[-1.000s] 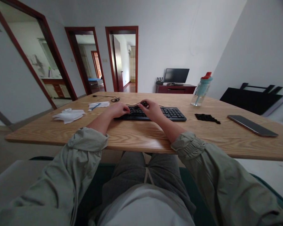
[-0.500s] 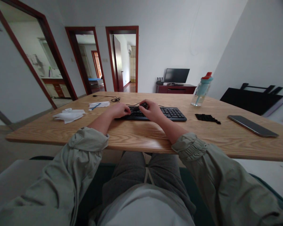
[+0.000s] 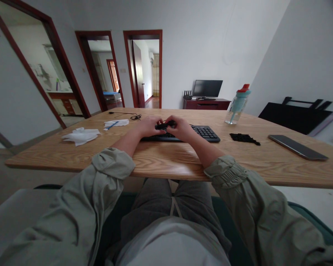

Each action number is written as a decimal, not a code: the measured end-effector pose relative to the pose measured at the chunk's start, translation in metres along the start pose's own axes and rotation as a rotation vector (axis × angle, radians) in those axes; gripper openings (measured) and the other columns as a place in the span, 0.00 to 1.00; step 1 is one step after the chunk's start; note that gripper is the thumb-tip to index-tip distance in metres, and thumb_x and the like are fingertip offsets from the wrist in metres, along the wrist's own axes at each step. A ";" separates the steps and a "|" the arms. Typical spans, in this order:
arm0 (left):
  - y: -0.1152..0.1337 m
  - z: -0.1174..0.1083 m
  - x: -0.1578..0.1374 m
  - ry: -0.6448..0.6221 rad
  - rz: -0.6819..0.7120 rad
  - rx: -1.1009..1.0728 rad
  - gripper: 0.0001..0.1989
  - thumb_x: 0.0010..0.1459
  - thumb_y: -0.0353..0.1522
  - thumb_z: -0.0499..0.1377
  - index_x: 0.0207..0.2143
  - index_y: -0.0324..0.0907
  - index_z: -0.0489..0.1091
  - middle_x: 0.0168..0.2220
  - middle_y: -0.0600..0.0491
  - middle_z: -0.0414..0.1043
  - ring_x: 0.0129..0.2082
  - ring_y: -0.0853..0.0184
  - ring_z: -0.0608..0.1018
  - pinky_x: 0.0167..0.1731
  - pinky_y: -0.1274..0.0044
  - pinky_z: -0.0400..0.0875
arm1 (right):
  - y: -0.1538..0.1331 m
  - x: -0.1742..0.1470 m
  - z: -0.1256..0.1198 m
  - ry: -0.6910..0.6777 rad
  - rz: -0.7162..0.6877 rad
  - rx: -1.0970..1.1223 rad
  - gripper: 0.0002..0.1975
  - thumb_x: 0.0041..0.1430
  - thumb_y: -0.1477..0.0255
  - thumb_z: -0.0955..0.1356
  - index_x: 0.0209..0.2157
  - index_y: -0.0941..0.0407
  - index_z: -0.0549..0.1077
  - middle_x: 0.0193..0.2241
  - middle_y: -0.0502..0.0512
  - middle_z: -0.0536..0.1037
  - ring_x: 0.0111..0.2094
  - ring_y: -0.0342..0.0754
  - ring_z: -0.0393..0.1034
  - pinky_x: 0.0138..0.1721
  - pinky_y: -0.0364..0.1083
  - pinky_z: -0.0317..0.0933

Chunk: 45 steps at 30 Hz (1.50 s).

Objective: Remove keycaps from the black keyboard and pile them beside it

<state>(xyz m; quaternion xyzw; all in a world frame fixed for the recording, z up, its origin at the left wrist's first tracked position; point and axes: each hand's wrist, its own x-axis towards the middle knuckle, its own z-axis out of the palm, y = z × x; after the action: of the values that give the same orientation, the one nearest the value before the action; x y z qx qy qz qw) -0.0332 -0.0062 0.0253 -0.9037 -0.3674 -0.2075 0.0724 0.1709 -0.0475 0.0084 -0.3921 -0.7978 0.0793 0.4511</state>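
A black keyboard (image 3: 207,133) lies across the table in front of me, its left part largely covered by my hands. Just above its keys, a small dark black piece (image 3: 165,125) is pinched between my two hands; its exact kind is too small to make out. My left hand (image 3: 150,126) has its fingers closed at the piece's left end. From the other side, my right hand (image 3: 180,128) grips the same piece between thumb and fingers. To the right of the keyboard sits a flat patch of black pieces, resembling keycaps (image 3: 244,138).
On the wooden table (image 3: 166,159), a crumpled white tissue (image 3: 81,136) lies left, near a blue stick (image 3: 111,126) on another tissue. A coiled black cable (image 3: 135,117) is behind. A water bottle (image 3: 237,105) stands back right, with a dark phone-like slab (image 3: 296,147) nearer.
My left hand has moved right, from the keyboard's left end to the black piece at my right hand. The right hand has shifted only slightly and still holds it.
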 end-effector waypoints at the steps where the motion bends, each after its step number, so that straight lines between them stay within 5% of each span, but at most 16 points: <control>1: 0.001 0.003 0.004 -0.023 0.019 0.031 0.23 0.55 0.48 0.60 0.47 0.42 0.73 0.46 0.46 0.77 0.46 0.59 0.76 0.47 0.72 0.67 | 0.000 0.000 0.000 -0.003 -0.004 0.001 0.13 0.49 0.70 0.67 0.38 0.57 0.75 0.30 0.51 0.77 0.30 0.45 0.67 0.35 0.44 0.61; 6: -0.003 0.016 0.016 -0.102 -0.013 0.154 0.21 0.63 0.42 0.53 0.53 0.44 0.73 0.48 0.46 0.77 0.47 0.56 0.77 0.45 0.72 0.68 | 0.000 0.000 -0.002 -0.016 -0.016 -0.022 0.14 0.50 0.69 0.67 0.40 0.57 0.75 0.32 0.53 0.77 0.31 0.46 0.67 0.36 0.46 0.62; 12: -0.005 0.020 0.013 -0.016 -0.168 0.106 0.20 0.64 0.40 0.53 0.55 0.45 0.71 0.49 0.47 0.77 0.48 0.59 0.78 0.45 0.74 0.68 | 0.005 -0.002 -0.003 0.043 0.082 -0.058 0.27 0.53 0.67 0.66 0.55 0.55 0.66 0.35 0.52 0.76 0.28 0.45 0.67 0.35 0.46 0.62; 24: -0.004 0.029 0.006 0.133 -0.329 0.093 0.17 0.63 0.38 0.52 0.50 0.43 0.73 0.44 0.43 0.78 0.44 0.56 0.78 0.44 0.70 0.69 | 0.007 -0.001 -0.001 0.118 0.145 -0.069 0.18 0.54 0.69 0.65 0.47 0.55 0.71 0.28 0.49 0.75 0.27 0.46 0.67 0.32 0.46 0.59; 34: -0.003 0.032 0.007 0.171 -0.508 0.065 0.14 0.62 0.33 0.52 0.49 0.43 0.69 0.42 0.42 0.77 0.42 0.55 0.78 0.42 0.69 0.70 | 0.004 -0.002 0.000 0.126 0.157 -0.063 0.22 0.53 0.70 0.64 0.51 0.57 0.70 0.26 0.49 0.74 0.27 0.47 0.67 0.32 0.46 0.58; 45: 0.012 0.033 0.012 0.152 -0.529 0.127 0.16 0.62 0.31 0.50 0.52 0.43 0.67 0.43 0.42 0.77 0.44 0.54 0.79 0.42 0.68 0.70 | 0.006 -0.002 0.001 0.115 0.169 -0.060 0.22 0.53 0.69 0.64 0.51 0.58 0.69 0.23 0.47 0.72 0.25 0.46 0.65 0.31 0.45 0.56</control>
<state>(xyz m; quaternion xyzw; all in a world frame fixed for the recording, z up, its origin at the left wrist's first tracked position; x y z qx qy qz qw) -0.0067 0.0018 0.0011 -0.7519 -0.5963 -0.2630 0.0994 0.1742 -0.0444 0.0032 -0.4753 -0.7367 0.0706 0.4758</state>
